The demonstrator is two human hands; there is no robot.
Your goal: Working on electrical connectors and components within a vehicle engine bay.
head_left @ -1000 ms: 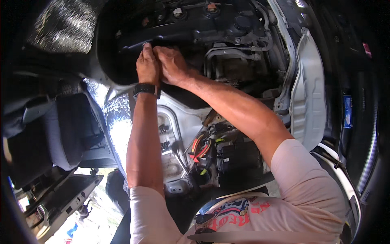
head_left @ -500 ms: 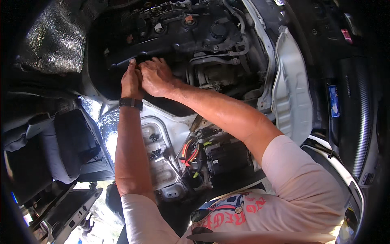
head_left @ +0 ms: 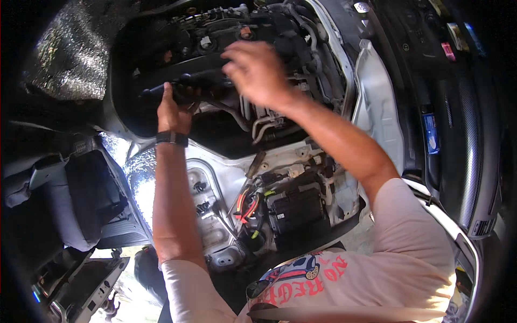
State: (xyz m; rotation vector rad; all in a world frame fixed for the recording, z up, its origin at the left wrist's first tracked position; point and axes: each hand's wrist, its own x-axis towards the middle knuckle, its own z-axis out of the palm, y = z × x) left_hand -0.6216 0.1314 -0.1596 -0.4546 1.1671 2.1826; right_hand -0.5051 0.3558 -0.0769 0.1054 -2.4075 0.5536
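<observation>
My left hand (head_left: 175, 114) is in the engine bay, its thumb up and its fingers curled round a long black engine part (head_left: 153, 92) with rounded knobs along its upper edge. A dark hose-like piece (head_left: 229, 110) curves down and right from beside the fingers; whether it joins that part cannot be made out. My right hand (head_left: 256, 72) hangs above the engine (head_left: 215, 67), apart from the left. Motion blurs it, but its fingers look spread and nothing shows in them. Orange and white caps lie beyond the hands.
Nearer my body are a black box (head_left: 299, 212), red and yellow cables (head_left: 247, 207) and a pale metal panel with a recess (head_left: 215, 234). Shiny insulation (head_left: 72, 54) hangs at the far left, above a grey seat (head_left: 81, 196). A white metal panel (head_left: 379, 97) stands at right.
My right hand has left the left one and moved up and right over the engine. The left hand stays nearly in place; the black part and curved piece now show more.
</observation>
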